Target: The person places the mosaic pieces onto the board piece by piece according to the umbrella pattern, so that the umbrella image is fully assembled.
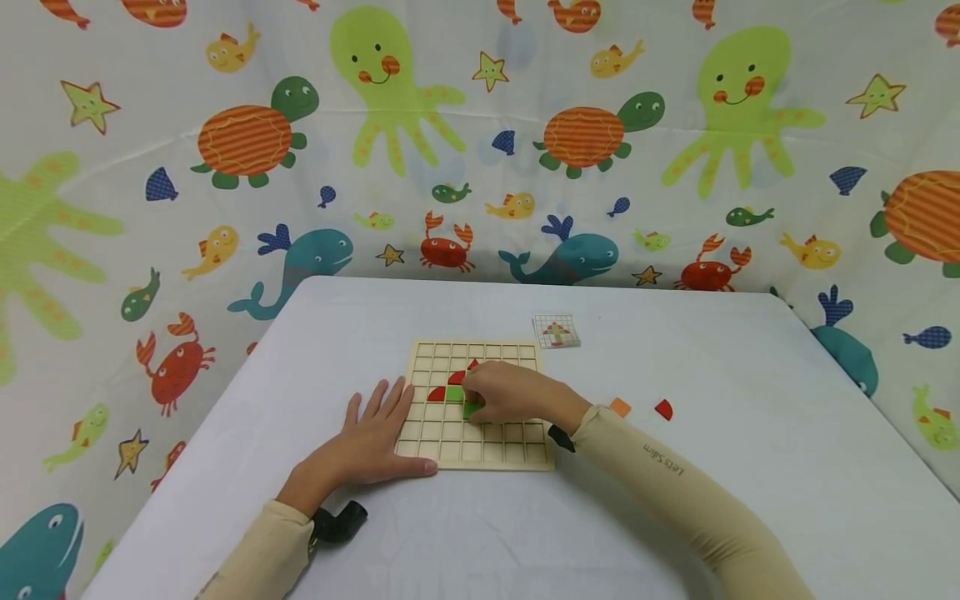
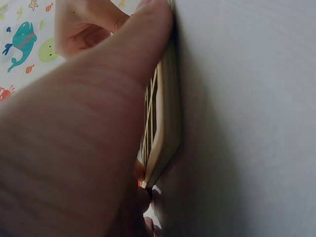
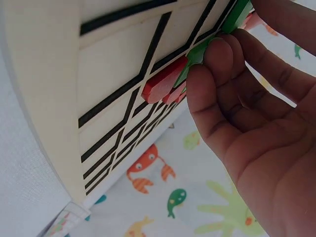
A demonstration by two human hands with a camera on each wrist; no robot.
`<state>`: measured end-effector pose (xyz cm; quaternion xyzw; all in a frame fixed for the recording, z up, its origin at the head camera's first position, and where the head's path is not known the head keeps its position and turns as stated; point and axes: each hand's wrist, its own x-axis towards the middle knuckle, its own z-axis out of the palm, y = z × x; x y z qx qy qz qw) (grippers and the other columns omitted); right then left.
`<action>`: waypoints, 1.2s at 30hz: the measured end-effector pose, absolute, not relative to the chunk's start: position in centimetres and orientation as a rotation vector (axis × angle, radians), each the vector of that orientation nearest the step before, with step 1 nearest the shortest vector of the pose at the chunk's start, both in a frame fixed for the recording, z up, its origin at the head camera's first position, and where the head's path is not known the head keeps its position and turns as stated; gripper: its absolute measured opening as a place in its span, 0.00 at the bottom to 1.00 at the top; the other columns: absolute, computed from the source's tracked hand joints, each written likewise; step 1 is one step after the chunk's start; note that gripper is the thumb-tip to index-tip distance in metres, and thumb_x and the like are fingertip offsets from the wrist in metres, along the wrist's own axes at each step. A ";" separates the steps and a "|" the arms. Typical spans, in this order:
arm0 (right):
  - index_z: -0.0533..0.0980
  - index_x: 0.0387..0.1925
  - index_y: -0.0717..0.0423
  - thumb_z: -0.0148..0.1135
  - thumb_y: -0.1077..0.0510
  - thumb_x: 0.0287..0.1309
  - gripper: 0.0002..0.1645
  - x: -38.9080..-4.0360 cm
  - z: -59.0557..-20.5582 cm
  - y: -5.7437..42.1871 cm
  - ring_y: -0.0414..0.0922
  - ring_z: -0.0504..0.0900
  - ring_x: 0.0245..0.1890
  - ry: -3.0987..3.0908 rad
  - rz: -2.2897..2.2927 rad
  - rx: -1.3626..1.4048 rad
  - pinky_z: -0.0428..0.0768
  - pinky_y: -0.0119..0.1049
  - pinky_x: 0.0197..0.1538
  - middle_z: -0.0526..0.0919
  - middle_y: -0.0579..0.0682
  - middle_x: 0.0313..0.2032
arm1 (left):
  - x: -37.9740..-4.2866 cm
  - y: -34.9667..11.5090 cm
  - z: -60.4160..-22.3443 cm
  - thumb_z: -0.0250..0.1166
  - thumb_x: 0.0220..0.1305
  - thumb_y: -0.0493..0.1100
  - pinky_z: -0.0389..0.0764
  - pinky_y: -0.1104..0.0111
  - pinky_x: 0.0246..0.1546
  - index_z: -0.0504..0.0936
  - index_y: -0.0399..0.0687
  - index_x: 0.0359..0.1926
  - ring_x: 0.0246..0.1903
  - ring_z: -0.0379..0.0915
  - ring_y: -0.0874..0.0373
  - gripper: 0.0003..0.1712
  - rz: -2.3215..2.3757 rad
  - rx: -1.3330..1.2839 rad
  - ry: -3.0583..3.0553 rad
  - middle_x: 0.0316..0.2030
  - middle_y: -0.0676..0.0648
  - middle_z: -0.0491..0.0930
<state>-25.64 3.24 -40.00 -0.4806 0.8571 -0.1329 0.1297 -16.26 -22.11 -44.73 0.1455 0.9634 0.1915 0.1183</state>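
Observation:
My left hand (image 1: pixel 382 437) lies with straight, spread fingers along the left side of a wooden grid board (image 1: pixel 510 457), its thumb on the front edge. Over the middle of the board, my right hand (image 1: pixel 513 392) has curled fingers; in the right wrist view its fingertips (image 3: pixel 200 81) pinch at a green tile (image 3: pixel 196 53). The tile is partly hidden by them. Another green tile (image 1: pixel 454 393) sits in the grid beside a red quarter-circle piece (image 1: pixel 437 394). More red pieces (image 1: pixel 457 378) lie farther back, partly covered by the right hand.
A small pattern card (image 1: pixel 557 331) lies behind the board's right corner. Right of the board, beyond my right forearm, are an orange square tile (image 1: pixel 620 407) and a loose red quarter-circle piece (image 1: pixel 664 409). A sea-animal curtain (image 1: pixel 465 200) hangs behind the white table (image 1: pixel 720 350).

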 end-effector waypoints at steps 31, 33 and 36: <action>0.78 0.69 0.54 0.75 0.47 0.68 0.33 -25.3 -40.3 4.9 0.49 0.73 0.65 2.534 -0.585 -1.358 0.75 0.46 0.68 0.78 0.52 0.64 | -16.5 -22.4 -44.5 0.69 0.56 0.80 0.27 0.29 0.73 0.46 0.34 0.85 0.82 0.27 0.30 0.77 0.575 0.447 2.818 0.85 0.32 0.39; 0.74 0.74 0.53 0.75 0.45 0.68 0.39 -25.2 -40.2 5.4 0.51 0.69 0.71 2.516 -0.653 -1.327 0.72 0.50 0.72 0.74 0.53 0.70 | -16.5 -22.3 -44.4 0.69 0.56 0.80 0.27 0.30 0.73 0.45 0.34 0.85 0.82 0.26 0.30 0.77 0.577 0.445 2.813 0.85 0.32 0.39; 0.68 0.79 0.52 0.75 0.42 0.67 0.46 -25.0 -39.9 6.4 0.53 0.62 0.77 2.506 -0.730 -1.263 0.68 0.57 0.74 0.66 0.54 0.78 | -16.5 -22.2 -44.4 0.69 0.56 0.80 0.27 0.30 0.73 0.45 0.34 0.85 0.82 0.26 0.30 0.77 0.580 0.446 2.811 0.85 0.32 0.39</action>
